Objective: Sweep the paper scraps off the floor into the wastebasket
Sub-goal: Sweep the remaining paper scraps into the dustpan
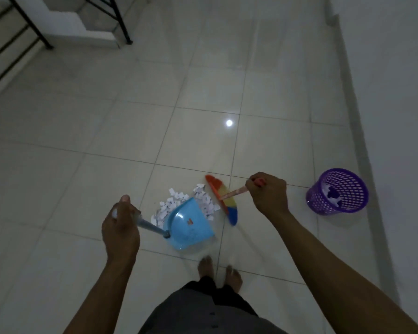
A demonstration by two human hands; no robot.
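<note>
From the head camera, we look down at a pale, glossy tiled floor [203,92]. Our left hand [120,227] is wrapped around the grey handle of a light-blue plastic dustpan [191,225], which rests on the floor just ahead of our bare feet [219,271], its open edge turned toward the scraps. Our right hand [268,194] is closed on the reddish handle of a broom with a fan of orange, yellow and blue bristles [223,200]; the bristles touch the floor just right of the pile. The two hands are well apart, each clamped on its own tool.

The white torn paper scraps [179,201] lie heaped on the tiles between the dustpan's front edge and the broom head, some against the pan, some against the bristles. A purple perforated plastic wastebasket [337,191] stands upright to the right, near the white wall [396,92], well apart from the pile; a few white scraps show inside it. At the upper left, black metal railing bars [32,25] stand beside a stair.
</note>
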